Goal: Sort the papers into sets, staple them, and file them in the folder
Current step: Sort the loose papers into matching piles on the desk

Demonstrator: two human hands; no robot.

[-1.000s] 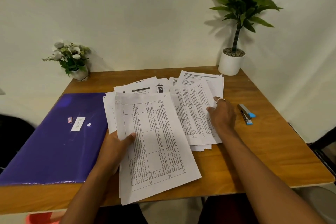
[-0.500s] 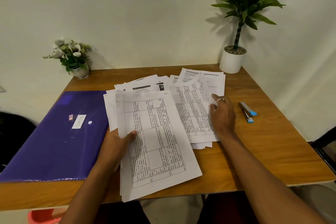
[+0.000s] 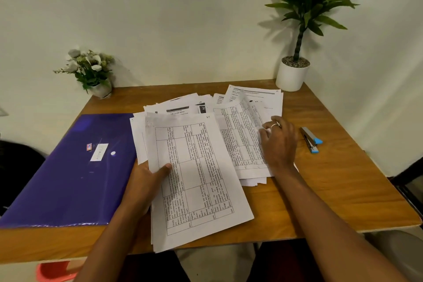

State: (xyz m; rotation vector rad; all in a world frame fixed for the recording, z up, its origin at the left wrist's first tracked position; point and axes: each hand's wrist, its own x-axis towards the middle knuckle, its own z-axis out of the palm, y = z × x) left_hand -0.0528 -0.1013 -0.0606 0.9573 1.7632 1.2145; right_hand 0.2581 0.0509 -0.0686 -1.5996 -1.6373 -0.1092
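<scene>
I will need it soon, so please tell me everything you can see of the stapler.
The stapler is small, with a grey metal-looking top and a light blue base and rear tab. It lies closed on the wooden table, to the right of the right hand and apart from it. Only the table touches it.

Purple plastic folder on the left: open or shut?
Shut. The purple plastic folder lies flat on the wooden table, its labelled cover facing up, with no inside showing.

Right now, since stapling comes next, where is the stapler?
In the head view, the stapler lies on the right side of the table, just right of the right hand, nearer than the white pot.
</scene>
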